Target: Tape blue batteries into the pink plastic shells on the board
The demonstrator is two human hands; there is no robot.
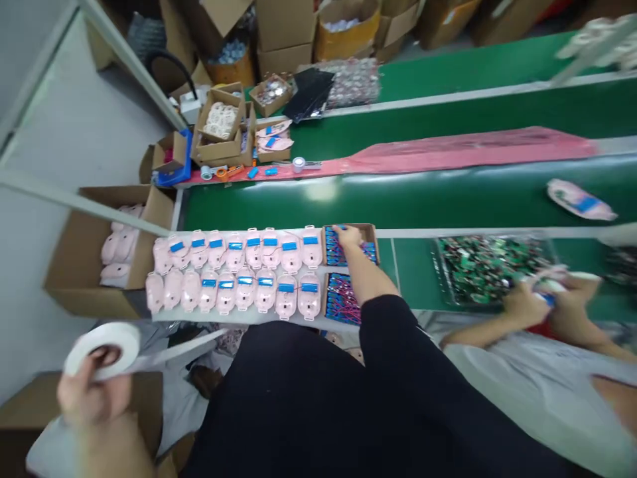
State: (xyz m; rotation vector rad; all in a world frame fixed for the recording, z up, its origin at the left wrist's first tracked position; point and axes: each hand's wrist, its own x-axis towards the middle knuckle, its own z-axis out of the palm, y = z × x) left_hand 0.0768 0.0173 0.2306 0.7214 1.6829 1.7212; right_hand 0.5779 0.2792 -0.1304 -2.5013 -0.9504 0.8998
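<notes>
My left hand (94,392) sits at the lower left, gripping a roll of white tape (107,348), with a strip of it running off to the right. My right hand (348,236), on a black-sleeved arm, reaches into a shallow cardboard tray of blue-wrapped batteries with red wires (346,252). A second tray of the same batteries (341,299) lies just below that arm. Two rows of pale pink plastic cases (263,292), most carrying a blue battery, lie on a white board (298,324) to the left of the trays.
A co-worker's hands (547,305) hold something white above a tray of green circuit boards (492,269). A green conveyor belt (398,206) runs behind the board, with a pink plastic sheet (448,156) on it. An open carton of pink cases (119,245) stands left; stacked cartons (283,26) fill the back.
</notes>
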